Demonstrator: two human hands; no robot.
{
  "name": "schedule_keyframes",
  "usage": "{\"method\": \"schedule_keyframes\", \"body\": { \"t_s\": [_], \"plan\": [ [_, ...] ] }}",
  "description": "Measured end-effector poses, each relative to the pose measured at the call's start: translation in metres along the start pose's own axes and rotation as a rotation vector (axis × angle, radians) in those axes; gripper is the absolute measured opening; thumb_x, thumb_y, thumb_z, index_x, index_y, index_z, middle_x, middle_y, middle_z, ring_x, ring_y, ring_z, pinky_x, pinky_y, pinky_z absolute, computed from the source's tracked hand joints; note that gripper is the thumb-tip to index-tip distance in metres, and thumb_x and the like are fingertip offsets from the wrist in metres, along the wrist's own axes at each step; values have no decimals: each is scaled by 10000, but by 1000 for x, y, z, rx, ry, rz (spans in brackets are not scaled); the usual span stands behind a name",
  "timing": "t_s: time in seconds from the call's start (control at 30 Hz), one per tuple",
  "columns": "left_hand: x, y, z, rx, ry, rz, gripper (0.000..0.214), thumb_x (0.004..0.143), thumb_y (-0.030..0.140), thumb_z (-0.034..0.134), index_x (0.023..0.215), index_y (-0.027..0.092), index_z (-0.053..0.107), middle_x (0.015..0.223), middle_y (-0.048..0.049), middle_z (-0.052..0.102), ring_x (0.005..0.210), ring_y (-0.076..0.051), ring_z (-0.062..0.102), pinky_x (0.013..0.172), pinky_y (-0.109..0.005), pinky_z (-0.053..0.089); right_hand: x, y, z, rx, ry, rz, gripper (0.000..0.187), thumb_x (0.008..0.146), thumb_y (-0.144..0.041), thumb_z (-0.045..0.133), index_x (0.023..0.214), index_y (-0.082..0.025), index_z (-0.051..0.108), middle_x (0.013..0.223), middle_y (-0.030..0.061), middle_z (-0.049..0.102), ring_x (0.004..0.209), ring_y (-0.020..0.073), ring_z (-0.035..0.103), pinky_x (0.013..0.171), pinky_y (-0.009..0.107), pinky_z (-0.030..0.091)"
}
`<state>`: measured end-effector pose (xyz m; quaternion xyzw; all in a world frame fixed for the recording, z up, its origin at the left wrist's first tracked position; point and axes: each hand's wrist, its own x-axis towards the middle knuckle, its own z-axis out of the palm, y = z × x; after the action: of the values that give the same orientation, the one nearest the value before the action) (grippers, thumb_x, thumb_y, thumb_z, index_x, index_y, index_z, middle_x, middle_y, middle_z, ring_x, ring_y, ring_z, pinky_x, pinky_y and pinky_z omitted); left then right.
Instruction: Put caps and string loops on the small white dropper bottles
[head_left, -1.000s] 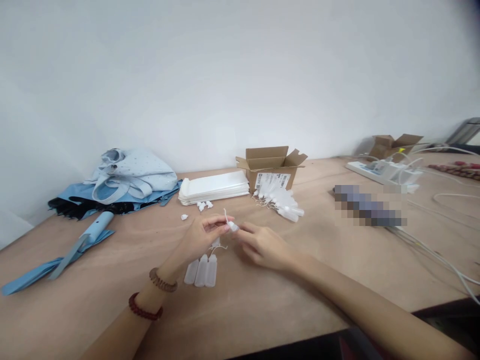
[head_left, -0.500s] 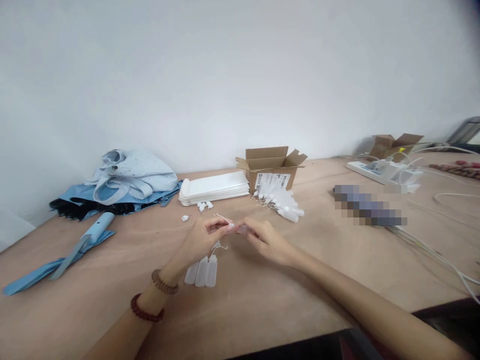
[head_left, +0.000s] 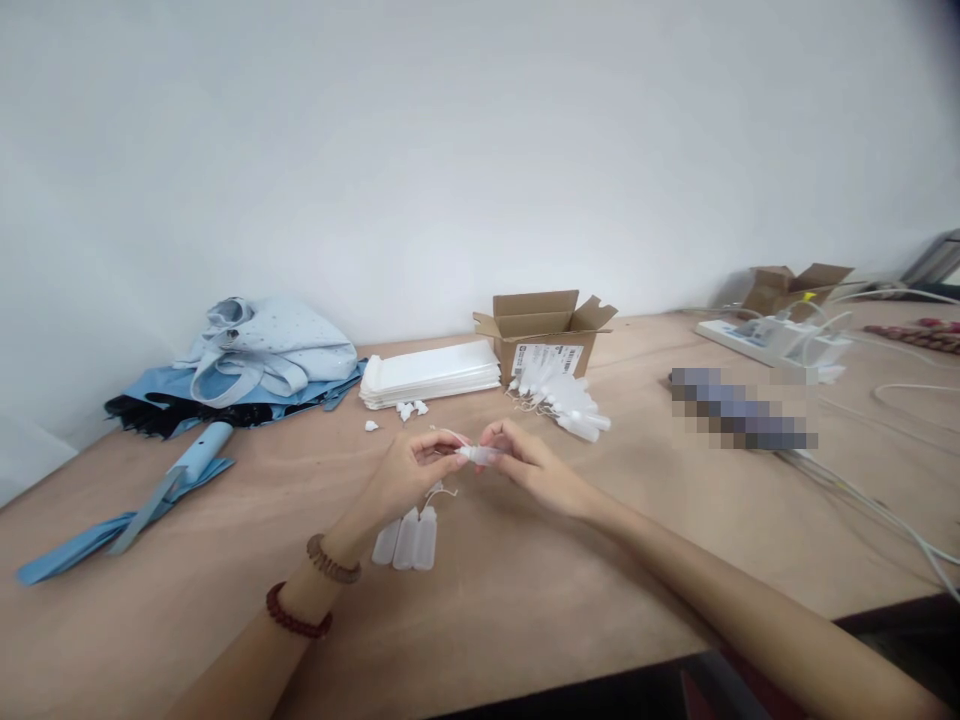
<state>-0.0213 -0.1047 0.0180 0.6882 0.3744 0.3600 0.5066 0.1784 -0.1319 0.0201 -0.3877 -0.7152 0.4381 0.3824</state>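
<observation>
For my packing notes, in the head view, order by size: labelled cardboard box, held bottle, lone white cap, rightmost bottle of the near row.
Labelled cardboard box
Held bottle and rightmost bottle: unsure, held one partly covered
Lone white cap

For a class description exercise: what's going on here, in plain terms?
A person's bare left hand holds the white end of a small translucent plastic bottle, the right hand its body. Three similar bottles lie side by side on the flat brown table; a heap of more bottles lies before an open brown cardboard box. Several small white pieces lie loose beyond the left hand.
</observation>
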Motion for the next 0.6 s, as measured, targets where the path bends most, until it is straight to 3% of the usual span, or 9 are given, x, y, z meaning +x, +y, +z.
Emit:
{"method": "schedule_keyframes", "body": {
  "t_s": [0.23, 0.47, 0.6],
  "plan": [
    [2, 0, 2, 36, -42, -122, 349, 821, 455, 552, 755, 124, 643, 682, -28, 616, 566, -114, 568, 576, -254, 480, 0, -1, -2, 96, -17, 37, 131, 877, -303, 464, 963, -205, 448, 828, 22, 629, 664, 128, 474, 597, 258, 340],
    [-3, 9, 4, 3, -105, -31, 253, 812, 344, 603, 999, 174, 592, 858, -30, 642, 721, -122, 572, 655, -246, 497, 2, -2, -4, 231, -55, 128, 173, 868, -352, 492, 955, -214, 435, 791, 9, 624, 583, 105, 405, 533, 234, 292],
    [0, 4, 2, 16, -127, -66, 312, 834, 400, 564, 1038, 165, 588, 842, -40, 647, 673, -122, 576, 639, -260, 494, 2, -3, -3, 276, -73, 159, 195, 856, -371, 506, 949, -218, 429, 782, 2, 615, 551, 93, 384, 513, 227, 268]
  ]
}}
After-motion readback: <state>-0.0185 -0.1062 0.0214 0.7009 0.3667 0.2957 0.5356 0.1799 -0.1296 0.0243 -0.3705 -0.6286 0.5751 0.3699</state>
